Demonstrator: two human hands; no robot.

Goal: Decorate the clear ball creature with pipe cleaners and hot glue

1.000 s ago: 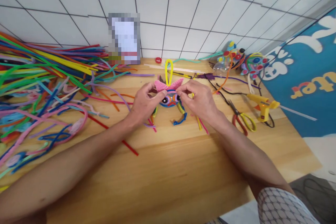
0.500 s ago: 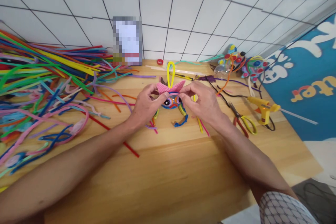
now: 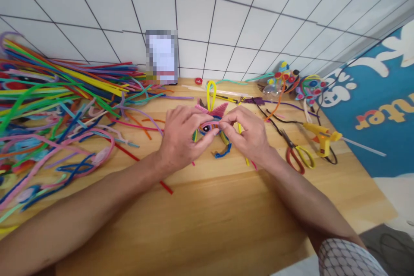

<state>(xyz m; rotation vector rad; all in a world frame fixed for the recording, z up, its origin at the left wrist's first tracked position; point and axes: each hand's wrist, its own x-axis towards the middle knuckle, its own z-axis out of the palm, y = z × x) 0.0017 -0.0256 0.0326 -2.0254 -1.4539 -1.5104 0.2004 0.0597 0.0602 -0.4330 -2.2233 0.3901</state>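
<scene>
A small pipe-cleaner figure (image 3: 206,129) sits between my hands, with round black-and-white eyes, pink pointed ears (image 3: 220,109), a yellow loop (image 3: 211,95) on top and a blue curled strand (image 3: 223,152) below. In a pinch of thumb and forefinger, my right hand (image 3: 247,131) grips the right end of a short pink pipe cleaner (image 3: 211,123) lying across the figure's face above the eyes. My left hand (image 3: 181,136) is around the figure's left side, thumb and fingers apart. Its fingers and thumb hide part of the face.
Many loose pipe cleaners (image 3: 74,82) are heaped at the left. A phone (image 3: 161,57) leans on the tiled wall. Scissors (image 3: 296,151) and a yellow glue gun (image 3: 321,136) lie at the right, with decorated figures (image 3: 310,88) behind. A red pipe cleaner (image 3: 129,154) passes under my left forearm.
My left hand has loosened from a pinch at the pink strip, its thumb and fingers now spread. The right hand keeps its pinch. The view has shifted slightly.
</scene>
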